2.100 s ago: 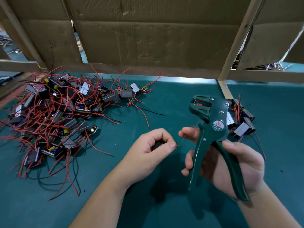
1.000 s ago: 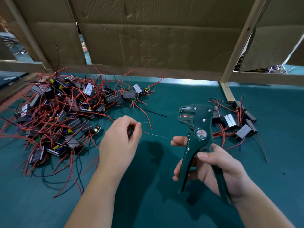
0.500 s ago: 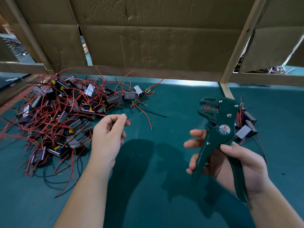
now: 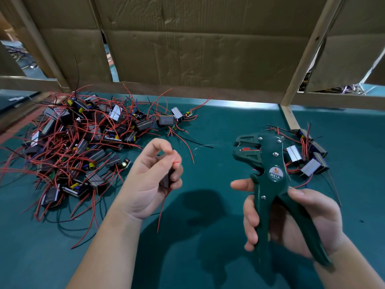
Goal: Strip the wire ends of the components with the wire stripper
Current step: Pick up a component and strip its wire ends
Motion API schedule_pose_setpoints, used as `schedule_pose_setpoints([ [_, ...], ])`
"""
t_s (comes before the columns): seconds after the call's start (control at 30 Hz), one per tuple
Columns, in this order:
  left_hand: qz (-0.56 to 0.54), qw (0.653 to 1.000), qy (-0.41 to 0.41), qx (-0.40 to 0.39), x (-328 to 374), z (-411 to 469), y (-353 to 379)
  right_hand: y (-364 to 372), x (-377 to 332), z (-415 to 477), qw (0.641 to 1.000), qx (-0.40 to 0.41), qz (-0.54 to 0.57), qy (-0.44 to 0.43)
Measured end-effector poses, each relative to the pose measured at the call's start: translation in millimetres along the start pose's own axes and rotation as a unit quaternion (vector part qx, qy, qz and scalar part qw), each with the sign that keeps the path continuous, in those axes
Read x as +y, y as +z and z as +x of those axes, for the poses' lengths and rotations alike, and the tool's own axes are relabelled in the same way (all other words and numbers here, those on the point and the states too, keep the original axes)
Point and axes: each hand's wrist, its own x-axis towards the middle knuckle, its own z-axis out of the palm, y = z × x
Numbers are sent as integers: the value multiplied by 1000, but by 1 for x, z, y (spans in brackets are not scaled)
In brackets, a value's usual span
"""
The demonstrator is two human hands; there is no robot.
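The left hand (image 4: 150, 182) holds a dark component (image 4: 166, 180), pinching its red wire (image 4: 162, 207); the right hand (image 4: 295, 222) grips the wire stripper (image 4: 270, 163). A few components (image 4: 308, 161) at right look done; the large left pile (image 4: 79, 142) likely remains.

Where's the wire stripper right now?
Head view, right of centre: the right hand grips the wire stripper by its handles, head up, just left of the small pile of components.

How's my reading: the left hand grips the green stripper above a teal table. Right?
Wrong hand. The head view shows the right hand gripping the green stripper above the teal table; the left hand holds a wired component.
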Motion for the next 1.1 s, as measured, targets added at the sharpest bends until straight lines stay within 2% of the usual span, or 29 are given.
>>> schedule_pose_setpoints([
  [0.13, -10, 999, -9, -30, -9, 0, 11, 1, 7, 5, 999, -17, -18, 36],
  [0.3, 57, 998, 11, 28, -18, 1, 21, 4, 19, 13, 996, -45, -27, 66],
  [0.47, 166, 979, 86, 80, -22, -1, 27, 8, 26, 18, 997, -52, -4, 60],
  [0.63, 247, 953, 144, 95, -22, -4, 31, 9, 27, 17, 997, -52, -1, 48],
  [0.83, 274, 945, 159, 88, -22, -5, 34, 5, 34, 13, 995, 12, -89, 37],
  [1.1, 267, 947, 151, 97, -22, -6, 35, 6, 35, 14, 991, 51, -118, 35],
])
